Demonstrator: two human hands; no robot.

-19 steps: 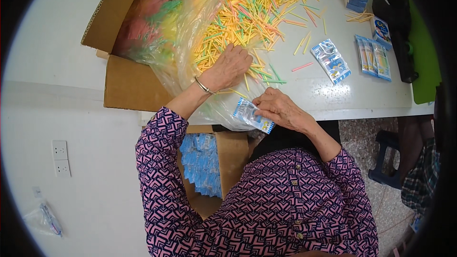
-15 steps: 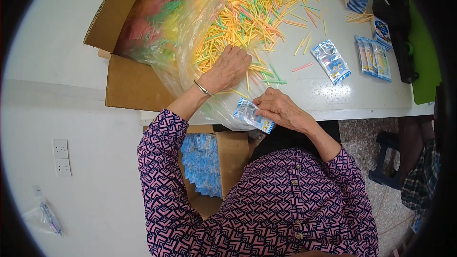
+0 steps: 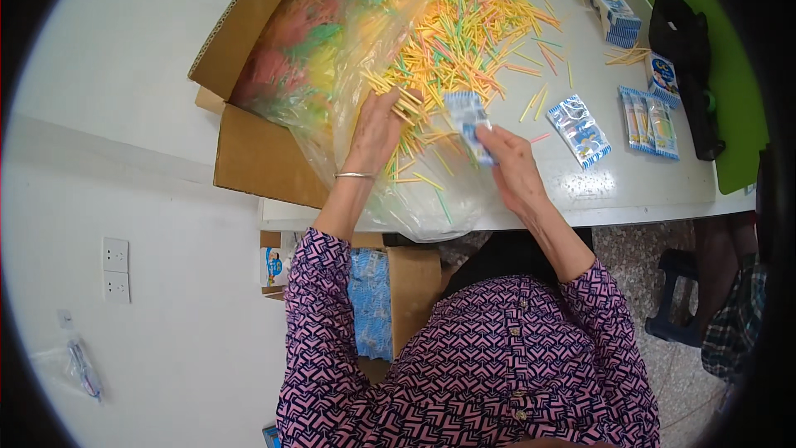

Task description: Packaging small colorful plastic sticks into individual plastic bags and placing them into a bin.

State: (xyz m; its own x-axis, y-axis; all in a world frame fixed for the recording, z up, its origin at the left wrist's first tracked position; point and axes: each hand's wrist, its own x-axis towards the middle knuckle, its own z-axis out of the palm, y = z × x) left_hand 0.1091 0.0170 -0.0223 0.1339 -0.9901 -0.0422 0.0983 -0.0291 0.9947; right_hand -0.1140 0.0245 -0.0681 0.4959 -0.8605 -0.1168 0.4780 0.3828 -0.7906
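Observation:
My left hand (image 3: 375, 131) is closed around a small bunch of thin coloured sticks (image 3: 396, 96), mostly yellow and orange, at the near left edge of a heap of the same sticks (image 3: 464, 41). A small blue-and-white, see-through packet (image 3: 466, 116) is pinched in my right hand (image 3: 516, 158), to the right of the bunch and apart from it. Slight blur hides whether the packet's top is open. On the table right of my right hand lies another such packet (image 3: 578, 129), flat. The heap spreads out over a transparent plastic bag (image 3: 356, 41).
A cardboard box (image 3: 265, 149) lies on the left, holding the bag of sticks. Packets with sticks inside (image 3: 649, 120) and stacked small boxes (image 3: 618, 17) are at the right. A black object (image 3: 684, 33) lies beside them. Below the table edge (image 3: 613, 214), a carton holds blue packets (image 3: 371, 303).
My left hand has gathered a bunch of sticks and turned, fingers now pointing away. My right hand has carried the packet up and away from the table's near edge. The view has shifted slightly.

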